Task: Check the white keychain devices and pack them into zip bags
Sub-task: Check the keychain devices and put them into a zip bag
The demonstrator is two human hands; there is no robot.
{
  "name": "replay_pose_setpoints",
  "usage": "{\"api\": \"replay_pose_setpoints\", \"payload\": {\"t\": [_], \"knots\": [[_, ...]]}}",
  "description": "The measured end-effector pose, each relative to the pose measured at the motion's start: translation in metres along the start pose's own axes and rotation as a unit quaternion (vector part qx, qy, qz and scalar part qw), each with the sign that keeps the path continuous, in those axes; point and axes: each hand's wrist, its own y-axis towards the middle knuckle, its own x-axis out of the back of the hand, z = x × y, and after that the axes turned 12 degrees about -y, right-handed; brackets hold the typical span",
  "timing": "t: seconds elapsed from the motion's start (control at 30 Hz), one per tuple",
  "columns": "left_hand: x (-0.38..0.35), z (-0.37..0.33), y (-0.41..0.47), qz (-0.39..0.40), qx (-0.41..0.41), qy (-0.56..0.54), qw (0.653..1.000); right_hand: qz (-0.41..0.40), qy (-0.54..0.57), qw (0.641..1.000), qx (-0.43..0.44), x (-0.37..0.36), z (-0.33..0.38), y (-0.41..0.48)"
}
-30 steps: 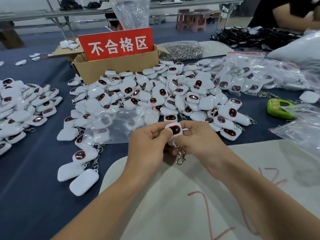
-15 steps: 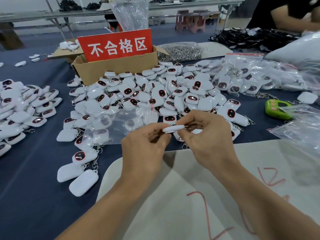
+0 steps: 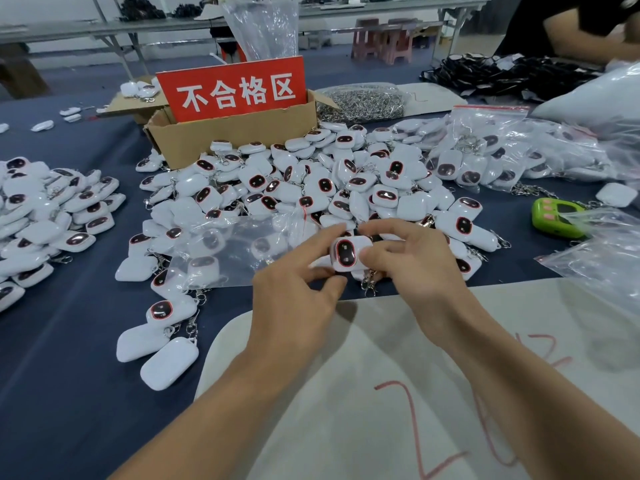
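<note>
1. The white keychain device I am checking is held up off the table, in front of the cardboard box and nearer to me. Its dark, red-rimmed face is turned up toward me.
2. My left hand pinches it from the left, with the thumb under its lower edge and the forefinger reaching over the top.
3. My right hand pinches it from the right, thumb on its side and fingers curled above it.
4. A metal clip hangs below the device.
5. A clear zip bag lies flat in front of the box, just beyond my left hand. Devices show through it, but I cannot tell whether they are inside or underneath.
6. The main pile of devices is heaped against the front of the box.
7. A red sign with white characters stands up out of the box.
8. Left of the box lies a second pile. To its right are filled bags, one with a red strip.
9. A green device sits further out to the box's front right.
10. A bag of metal chains lies just right of the box, at its back corner.
11. Farthest in front of the box, under my forearms, is a pale sheet with red marks, lying on the blue cloth.
</note>
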Motion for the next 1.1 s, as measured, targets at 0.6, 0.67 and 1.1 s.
{"api": "replay_pose_setpoints", "payload": {"t": [0.6,0.67,1.1], "knots": [[0.0046,0.0027,0.0078,-0.006,-0.003,-0.001,1.0,0.066,-0.025,0.997,0.034,0.0024,0.0022,-0.0025],[0.0033,0.0022,0.0065,-0.012,0.011,-0.01,1.0,0.065,-0.028,0.997,0.033,0.0023,0.003,-0.0031],[0.0008,-0.0034,-0.0004,-0.03,0.024,-0.059,0.998,-0.034,-0.077,0.988,0.129,-0.0018,0.0014,-0.0067]]}}
